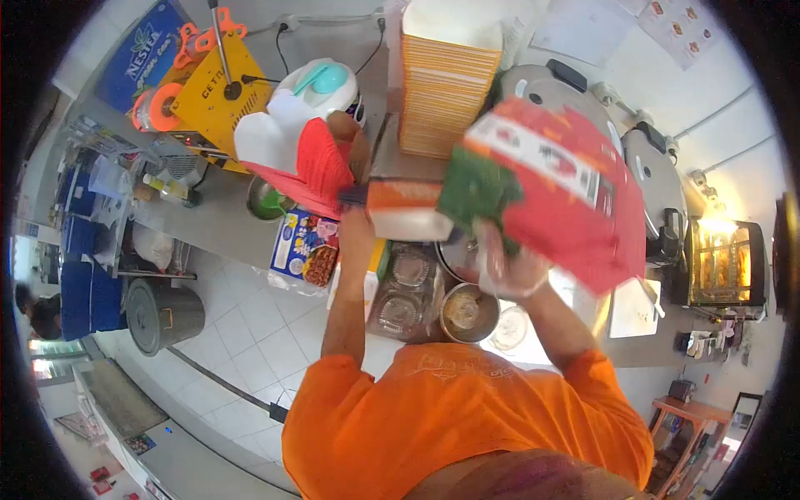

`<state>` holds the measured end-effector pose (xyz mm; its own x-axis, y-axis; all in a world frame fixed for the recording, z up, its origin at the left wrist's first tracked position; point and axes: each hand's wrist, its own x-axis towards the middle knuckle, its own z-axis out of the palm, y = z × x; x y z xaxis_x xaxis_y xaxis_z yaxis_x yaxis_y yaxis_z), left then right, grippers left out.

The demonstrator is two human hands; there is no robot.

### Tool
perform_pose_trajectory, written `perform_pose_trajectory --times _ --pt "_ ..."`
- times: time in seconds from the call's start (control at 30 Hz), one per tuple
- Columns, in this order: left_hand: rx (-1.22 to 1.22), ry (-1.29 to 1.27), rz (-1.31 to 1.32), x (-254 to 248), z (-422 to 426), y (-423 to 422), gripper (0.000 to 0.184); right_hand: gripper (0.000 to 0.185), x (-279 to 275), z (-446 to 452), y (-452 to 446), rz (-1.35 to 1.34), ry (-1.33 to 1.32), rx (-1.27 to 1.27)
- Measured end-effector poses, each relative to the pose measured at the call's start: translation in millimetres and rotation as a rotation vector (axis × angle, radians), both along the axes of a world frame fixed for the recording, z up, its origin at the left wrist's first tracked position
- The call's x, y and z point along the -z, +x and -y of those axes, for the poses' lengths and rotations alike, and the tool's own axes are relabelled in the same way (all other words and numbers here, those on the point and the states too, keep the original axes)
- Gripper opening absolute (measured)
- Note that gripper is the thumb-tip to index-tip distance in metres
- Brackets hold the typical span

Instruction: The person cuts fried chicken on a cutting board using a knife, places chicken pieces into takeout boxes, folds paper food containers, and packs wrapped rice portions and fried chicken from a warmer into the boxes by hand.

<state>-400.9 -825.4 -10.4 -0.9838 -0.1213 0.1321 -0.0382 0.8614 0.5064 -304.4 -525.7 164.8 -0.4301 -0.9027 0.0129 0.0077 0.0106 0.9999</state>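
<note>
Left of and nearer than the tall carton stack (442,96), the left hand (358,229) is blurred beside the orange-and-white box (408,208) — its grip cannot be told, and that box might be nudged. Right of the stack, the red-and-green box (575,212) is gripped low by the right hand (504,268) (gloved, perhaps slippery) — if swung, the stack could be knocked, or if dropped, the bowl (469,315) nearer than the stack struck.

Commercial kitchen, 2 lidded cookers (654,167), stacked cartons (444,96)
</note>
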Motion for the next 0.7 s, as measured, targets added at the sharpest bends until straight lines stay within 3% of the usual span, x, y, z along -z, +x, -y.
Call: perform_pose_trajectory --times 0.03,0.1,0.13,0.17,0.23,0.27,0.33,0.4,0.43,0.47,0.53,0.57,0.6,0.67,0.7 --pt "0.021 0.059 -0.02 1 6 18 0.027 0.039 -46 18 -19 0.248 -0.251 0.005" --pt "0.105 0.268 -0.176 -16 8 53 0.027 0.043 -78 52 -53 0.801 -1.104 0.022" --pt "0.135 0.336 -0.217 -25 6 62 0.029 0.042 -92 69 -74 0.895 -1.082 0.006" --pt "0.167 0.403 -0.257 -34 5 70 0.031 0.04 -105 95 -88 1.128 -1.184 0.318" --pt "0.166 0.379 -0.155 -40 5 70 0.039 0.031 -60 123 -126 1.117 -1.18 0.318" --pt "0.067 0.29 0.035 -1 11 61 0.035 0.029 -47 136 -137 1.098 -1.131 0.26" --pt "-0.022 0.165 0.097 -20 6 49 0.032 0.039 -15 157 -181 1.324 -1.414 0.787" --pt "0.013 0.131 0.06 -20 8 25 0.029 0.053 47 145 -219 1.385 -1.447 0.862" --pt "0.042 0.131 -0.011 11 13 12 0.03 0.06 76 139 -232 1.421 -1.47 0.902" --pt "0.072 0.13 -0.093 52 19 -11 0.031 0.063 75 135 -239 1.434 -1.47 0.872" --pt "0.3 0.464 -0.504 56 8 -43 0.031 0.065 52 122 -235 1.447 -1.431 0.765" --pt "0.315 0.247 -0.4 53 -1 -55 0.028 0.065 25 113 -225 1.448 -1.384 0.694" --pt "0.326 0.029 -0.29 51 -9 -65 0.026 0.051 -4 105 -217 1.531 -1.334 0.691" --pt "0.124 0.009 0.029 49 -26 -72 0.021 0.041 -11 79 -211 1.315 -1.167 0.625" --pt "0.151 -0.073 0.058 51 -25 -71 0.021 0.036 -17 68 -212 1.199 -1.086 0.585"
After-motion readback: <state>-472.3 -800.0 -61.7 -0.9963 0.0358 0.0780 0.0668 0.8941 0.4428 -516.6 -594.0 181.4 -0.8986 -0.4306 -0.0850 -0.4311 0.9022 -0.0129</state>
